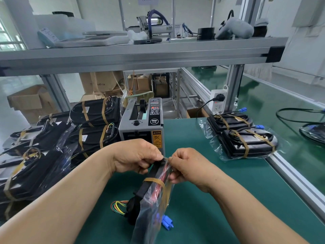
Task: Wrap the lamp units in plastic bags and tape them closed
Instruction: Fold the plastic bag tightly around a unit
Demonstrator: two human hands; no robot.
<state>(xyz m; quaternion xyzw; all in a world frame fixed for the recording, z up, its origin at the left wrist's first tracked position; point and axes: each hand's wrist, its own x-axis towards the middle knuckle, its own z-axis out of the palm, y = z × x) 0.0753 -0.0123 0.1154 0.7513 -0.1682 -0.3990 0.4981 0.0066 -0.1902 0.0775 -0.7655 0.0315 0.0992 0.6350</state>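
Clear plastic, thin and slick, sheathes the black lamp unit [145, 190] that we hold on edge over the green tabletop [219, 199]; at the near end of the plastic bag [149, 224] a blue connector [167, 223] and loose coloured wires [118, 206] show. Higher up, our left hand [136, 155] curls round the unit's top end and our right hand [187, 166] pinches the bag film beside it, fingertips nearly meeting. We judge the body stiff and fairly solid, so it wants gripping by its rigid edges, never by the wires, while the film will slide and crumple. Just beyond stands the tape dispenser [142, 122], with taped units [246, 140] bagged to the right and a stack [44, 155] at left
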